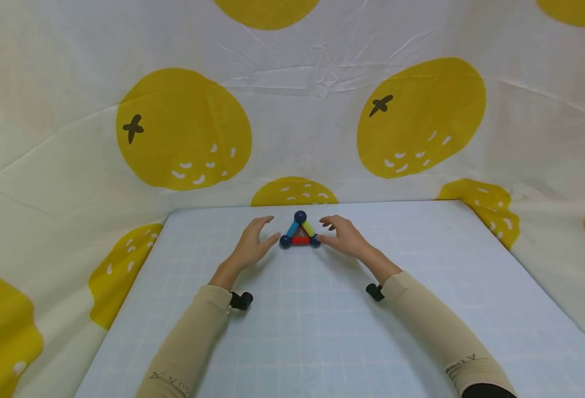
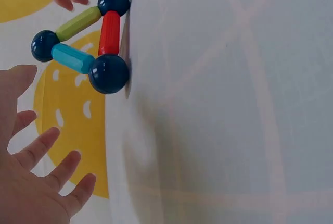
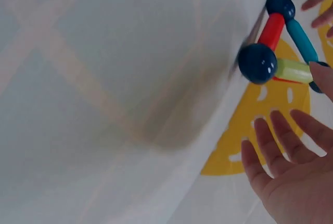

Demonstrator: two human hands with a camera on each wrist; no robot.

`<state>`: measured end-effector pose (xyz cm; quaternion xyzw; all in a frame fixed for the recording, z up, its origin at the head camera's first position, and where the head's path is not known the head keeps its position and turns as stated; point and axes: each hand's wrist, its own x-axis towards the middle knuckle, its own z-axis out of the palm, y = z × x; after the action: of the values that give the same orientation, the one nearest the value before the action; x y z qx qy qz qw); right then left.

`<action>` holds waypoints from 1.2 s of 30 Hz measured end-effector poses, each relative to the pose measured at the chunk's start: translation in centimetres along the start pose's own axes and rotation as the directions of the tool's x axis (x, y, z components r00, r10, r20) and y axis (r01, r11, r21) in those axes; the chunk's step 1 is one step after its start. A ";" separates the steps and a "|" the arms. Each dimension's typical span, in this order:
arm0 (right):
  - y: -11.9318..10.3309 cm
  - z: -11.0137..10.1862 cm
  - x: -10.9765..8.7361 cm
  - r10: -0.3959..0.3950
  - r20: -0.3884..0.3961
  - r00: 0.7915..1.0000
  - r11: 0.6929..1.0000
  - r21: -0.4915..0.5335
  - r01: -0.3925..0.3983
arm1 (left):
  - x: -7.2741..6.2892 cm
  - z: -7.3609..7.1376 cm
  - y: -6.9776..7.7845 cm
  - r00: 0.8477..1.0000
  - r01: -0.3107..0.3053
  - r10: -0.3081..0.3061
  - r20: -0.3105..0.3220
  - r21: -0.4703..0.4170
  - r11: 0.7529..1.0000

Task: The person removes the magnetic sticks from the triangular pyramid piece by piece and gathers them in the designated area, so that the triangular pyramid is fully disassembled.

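A small frame of magnetic rods and dark blue balls stands near the table's far edge. A red rod (image 1: 301, 241) forms its base between two balls. A light blue rod (image 2: 73, 59) and a yellow-green rod (image 2: 78, 24) slope up to the top ball (image 1: 299, 216). Behind the yellow-green rod, a sliver of red shows in the right wrist view. My left hand (image 1: 251, 243) is beside the left base ball (image 1: 285, 241), fingers spread and holding nothing. On the other side, my right hand (image 1: 344, 236) has loose, spread fingers, its thumb overlapping the right base ball in the head view.
The table (image 1: 302, 331) has a pale blue checked cover. Right behind its far edge hangs a white cloth (image 1: 302, 138) with large yellow fruit prints, which also runs along both sides. Dark wrist cameras (image 1: 241, 301) sit at both cuffs.
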<state>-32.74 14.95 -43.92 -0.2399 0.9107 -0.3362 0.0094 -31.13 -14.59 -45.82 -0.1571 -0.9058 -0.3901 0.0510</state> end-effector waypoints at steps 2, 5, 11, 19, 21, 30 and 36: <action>0.0 0.2 0.3 -0.022 -0.022 1.000 0.999 0.027 0.023 | 0.3 0.2 0.1 1.000 -0.020 0.020 -0.017 -0.031 0.999; -0.1 0.5 0.7 -0.036 -0.048 0.998 0.998 0.045 0.038 | 0.7 0.5 0.3 0.999 -0.034 0.032 -0.037 -0.069 0.997; -0.5 1.1 1.7 -0.005 -0.050 0.999 0.998 0.061 0.008 | 1.4 1.3 1.0 0.997 -0.041 0.032 -0.069 -0.128 0.991; -1.2 2.2 2.6 0.051 -0.092 0.994 0.997 0.070 -0.045 | 2.6 2.3 2.1 0.994 -0.030 0.011 -0.105 -0.181 0.983; -1.2 2.4 2.8 0.049 -0.102 0.994 0.997 0.070 -0.042 | 2.8 2.5 2.4 0.993 -0.036 0.013 -0.117 -0.198 0.980; -1.3 2.8 3.3 0.054 -0.121 0.991 0.997 0.068 -0.046 | 4.3 3.3 3.5 0.993 -0.027 -0.001 -0.122 -0.225 0.974; -1.3 3.1 3.6 0.039 -0.142 0.989 0.998 0.055 -0.032 | 4.7 4.0 4.0 0.992 -0.003 -0.024 -0.127 -0.210 0.978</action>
<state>-34.79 10.58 -45.00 -0.1984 0.9040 -0.3763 -0.0437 -34.21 -7.98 -44.80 -0.1311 -0.8552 -0.4932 0.0905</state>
